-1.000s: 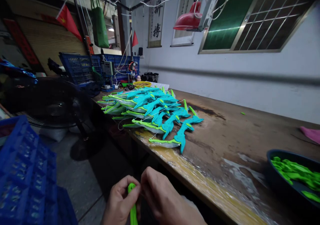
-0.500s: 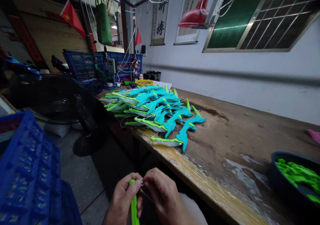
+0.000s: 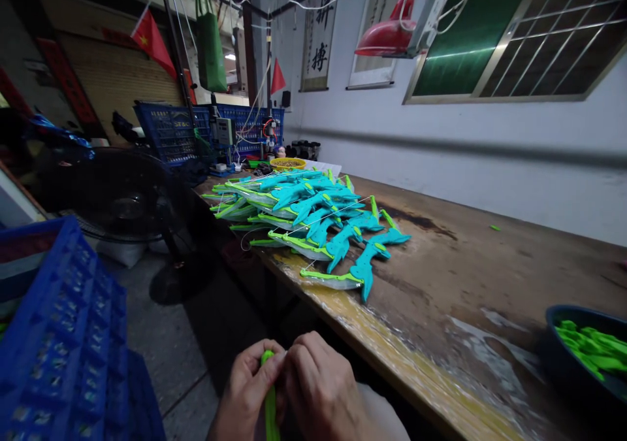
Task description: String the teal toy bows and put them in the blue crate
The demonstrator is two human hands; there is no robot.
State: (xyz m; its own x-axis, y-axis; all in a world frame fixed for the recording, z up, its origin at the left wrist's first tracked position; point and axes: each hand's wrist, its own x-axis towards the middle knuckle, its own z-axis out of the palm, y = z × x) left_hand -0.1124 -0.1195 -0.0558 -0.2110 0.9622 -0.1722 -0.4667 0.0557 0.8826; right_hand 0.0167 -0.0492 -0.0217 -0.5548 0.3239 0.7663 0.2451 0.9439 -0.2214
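At the bottom of the view my left hand is closed round a lime-green plastic strip, which stands roughly upright with its tip by my thumb. My right hand presses against the left fingertips, pinching at the strip's top end. A small whitish bit of string shows between the fingertips; most of it is hidden by the fingers. Beyond my hands, a heap of turquoise and lime-green toy bows with thin white strings lies on the table, the nearest toy bow close to its front edge.
The wooden table has a plastic-wrapped edge. A dark basin of green pieces stands at right, a yellow basket behind the heap. Blue crates and a black fan are at left. A red lamp hangs above.
My right hand has closed in against the left fingertips, and the string loop seen between them is now mostly covered. The whole scene has shifted slightly right as the head turned.
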